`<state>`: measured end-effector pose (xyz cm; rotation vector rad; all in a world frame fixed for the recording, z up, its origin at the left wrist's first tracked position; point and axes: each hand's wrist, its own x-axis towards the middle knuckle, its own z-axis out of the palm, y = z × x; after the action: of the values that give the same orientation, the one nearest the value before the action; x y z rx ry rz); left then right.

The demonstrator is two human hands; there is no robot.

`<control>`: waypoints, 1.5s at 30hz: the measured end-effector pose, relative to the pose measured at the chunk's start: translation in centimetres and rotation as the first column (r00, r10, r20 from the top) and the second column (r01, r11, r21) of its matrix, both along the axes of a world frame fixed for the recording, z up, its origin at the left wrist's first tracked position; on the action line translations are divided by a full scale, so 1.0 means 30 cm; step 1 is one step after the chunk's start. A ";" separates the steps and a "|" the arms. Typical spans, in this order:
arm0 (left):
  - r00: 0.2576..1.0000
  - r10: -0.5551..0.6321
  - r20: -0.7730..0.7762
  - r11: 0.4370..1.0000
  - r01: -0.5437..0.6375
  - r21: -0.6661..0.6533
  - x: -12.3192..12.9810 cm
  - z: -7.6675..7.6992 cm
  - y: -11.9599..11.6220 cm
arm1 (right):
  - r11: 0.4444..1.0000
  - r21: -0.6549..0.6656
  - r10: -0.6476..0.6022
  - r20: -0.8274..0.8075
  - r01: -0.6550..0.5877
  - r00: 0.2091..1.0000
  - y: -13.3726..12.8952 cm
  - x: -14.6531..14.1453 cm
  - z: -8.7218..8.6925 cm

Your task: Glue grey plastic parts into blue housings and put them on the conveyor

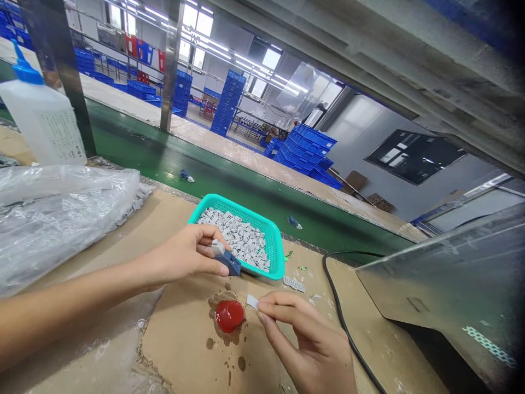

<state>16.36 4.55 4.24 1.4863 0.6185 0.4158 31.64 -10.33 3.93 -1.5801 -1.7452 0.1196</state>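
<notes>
Ceiling tubes (219, 53) and windows (204, 24) shine brightly; the view's right-hand corners fade to black.

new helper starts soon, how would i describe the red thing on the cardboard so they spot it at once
Find the turquoise basket full of small grey pieces. On the cardboard nearer the camera, just left of the right hand, sits a small, shiny red object. Unlike the grey pieces, it is bright red and surrounded by dark, wet-looking stains.
</notes>
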 end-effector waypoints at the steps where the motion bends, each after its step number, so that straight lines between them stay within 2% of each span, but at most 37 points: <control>1: 1.000 -0.003 -0.001 1.000 0.003 0.001 0.001 0.000 -0.002 | 1.000 -0.014 0.005 -0.006 -0.005 1.000 0.002 -0.001 0.003; 3: 1.000 -0.009 0.017 1.000 0.009 -0.010 0.004 0.001 -0.006 | 0.999 -0.033 0.013 -0.035 -0.014 0.999 0.006 -0.001 0.013; 7: 0.999 -0.038 0.035 0.997 0.040 -0.059 0.010 0.000 -0.022 | 0.996 0.070 -0.043 -0.192 0.057 0.980 0.025 -0.005 0.045; 10: 0.997 -0.067 0.040 0.994 0.070 -0.079 0.009 -0.004 -0.039 | 0.995 0.064 -0.062 -0.256 0.081 0.965 0.049 -0.015 0.059; 18: 0.997 -0.057 0.050 0.994 0.061 -0.088 0.009 -0.003 -0.055 | 1.000 0.018 0.007 -0.330 -0.001 0.944 0.084 -0.029 0.019; 20: 0.997 -0.027 0.074 0.995 0.033 -0.090 0.012 -0.005 -0.056 | 1.000 0.001 0.029 -0.317 -0.031 0.948 0.085 -0.032 0.018; 22: 0.991 0.034 0.132 0.987 -0.012 -0.162 0.017 -0.006 -0.062 | 0.999 -0.013 0.043 -0.282 -0.049 0.958 0.090 -0.038 0.021; 26: 0.929 0.201 0.311 0.907 -0.057 -0.417 0.033 0.006 -0.078 | 0.999 0.004 0.054 -0.159 -0.054 0.986 0.133 -0.043 0.032; 28: 0.902 0.282 0.328 0.886 -0.113 -0.450 0.045 0.022 -0.062 | 0.999 0.023 0.044 -0.134 -0.041 0.990 0.175 -0.024 0.039; 30: 0.910 0.334 0.244 0.912 -0.247 -0.328 0.059 0.040 -0.013 | 0.998 0.064 0.020 -0.153 -0.010 0.988 0.224 0.016 0.046; 32: 0.918 0.379 0.118 0.923 -0.367 -0.116 0.073 0.052 0.073 | 0.997 0.075 -0.020 -0.163 0.033 0.986 0.273 0.073 0.049; 34: 0.906 0.423 0.022 0.904 -0.424 0.057 0.087 0.054 0.184 | 0.997 -0.016 -0.076 -0.094 0.075 0.993 0.312 0.134 0.045; 36: 0.897 0.439 -0.050 0.889 -0.425 0.171 0.101 0.045 0.303 | 0.988 -0.113 -0.109 0.005 0.109 0.994 0.336 0.184 0.034; 40: 0.881 0.429 -0.199 0.834 -0.301 0.462 0.123 0.001 0.509 | 0.972 -0.208 -0.075 0.162 0.109 0.984 0.351 0.228 0.000; 43: 0.880 0.386 -0.277 0.743 -0.119 0.659 0.138 -0.053 0.611 | 0.960 -0.263 -0.013 0.293 0.094 0.956 0.367 0.226 -0.028; 45: 0.874 0.352 -0.334 0.683 0.005 0.731 0.148 -0.089 0.661 | 0.955 -0.285 0.030 0.372 0.084 0.928 0.384 0.223 -0.042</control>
<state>20.78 24.38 1.57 2.3338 1.0626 0.4967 38.34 1.17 2.66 -1.9452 -2.0715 0.0722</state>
